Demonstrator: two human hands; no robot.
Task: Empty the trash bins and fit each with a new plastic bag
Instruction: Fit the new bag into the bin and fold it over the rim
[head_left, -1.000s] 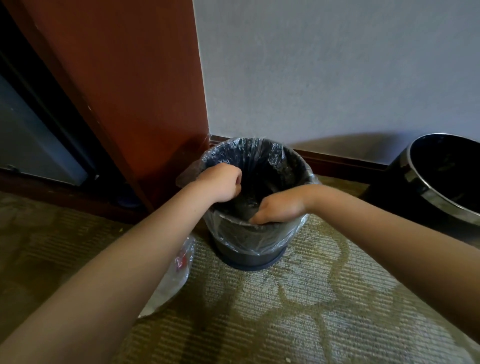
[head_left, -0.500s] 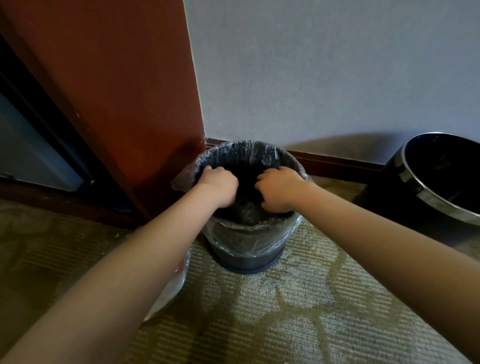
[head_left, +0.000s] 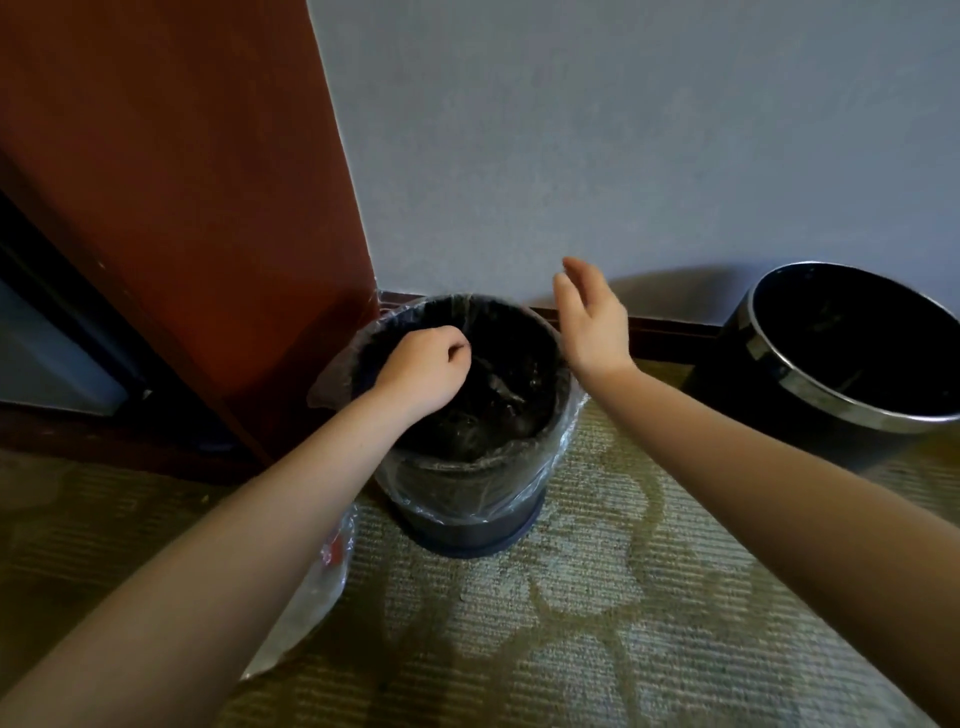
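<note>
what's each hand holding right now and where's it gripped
The left hand pinches a fold of the clear plastic bag lining the round black bin, just inside its mouth. The right hand is open above the rim, holding nothing.

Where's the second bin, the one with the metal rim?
Head view, far right: the metal-rimmed bin stands on the carpet against the wall, right of the bagged bin, past the open right hand.

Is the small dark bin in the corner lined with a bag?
Lined: a clear plastic bag covers the inside of the small dark round bin and folds over its rim, down the outer wall.
</note>
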